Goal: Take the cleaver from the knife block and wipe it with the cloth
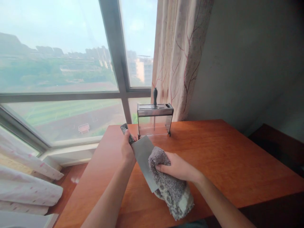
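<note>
Beside a wide window point(59, 63), with a patterned curtain point(178, 47) and a grey wall point(242, 57) to the right, stands a glossy reddish-brown wooden table point(213, 148), and at its far edge a clear-sided knife block point(155, 110) holds an upright knife with a dark handle point(155, 95). Nearer, over the table, the left hand point(128, 150) is closed round the dark handle of a cleaver point(142, 158), whose broad blade slants down to the right. The right hand point(177, 166) has thumb and fingers closed on a bunched grey cloth point(175, 190), which lies against the blade and hides part of it.
</note>
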Available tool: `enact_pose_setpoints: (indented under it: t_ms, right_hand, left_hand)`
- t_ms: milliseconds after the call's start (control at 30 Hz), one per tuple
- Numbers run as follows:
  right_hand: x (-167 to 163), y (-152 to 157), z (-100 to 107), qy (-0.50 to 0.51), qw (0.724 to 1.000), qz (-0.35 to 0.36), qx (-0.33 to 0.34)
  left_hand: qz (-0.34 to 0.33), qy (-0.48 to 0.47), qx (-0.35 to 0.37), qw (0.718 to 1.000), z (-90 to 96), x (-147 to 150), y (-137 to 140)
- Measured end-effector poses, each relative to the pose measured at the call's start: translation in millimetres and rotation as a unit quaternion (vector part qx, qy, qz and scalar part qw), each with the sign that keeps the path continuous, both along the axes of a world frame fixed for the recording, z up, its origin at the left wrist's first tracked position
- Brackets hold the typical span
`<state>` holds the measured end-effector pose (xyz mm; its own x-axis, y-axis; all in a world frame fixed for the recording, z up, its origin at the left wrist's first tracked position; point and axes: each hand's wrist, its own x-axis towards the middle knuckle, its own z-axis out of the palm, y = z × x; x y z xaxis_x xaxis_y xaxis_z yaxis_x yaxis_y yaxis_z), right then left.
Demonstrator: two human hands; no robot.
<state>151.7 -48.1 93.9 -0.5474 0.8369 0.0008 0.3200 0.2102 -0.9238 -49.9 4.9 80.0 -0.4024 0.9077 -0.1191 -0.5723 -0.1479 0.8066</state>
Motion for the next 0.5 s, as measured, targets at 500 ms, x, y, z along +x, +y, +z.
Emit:
enact_pose_setpoints:
  t_ms: [500]
  right_hand:
    - [-25,28,3,0.052,0.996,-0.049,0.048]
  left_hand:
    - [-0.012,0.012,0.025,1.000,-0.7,9,-6]
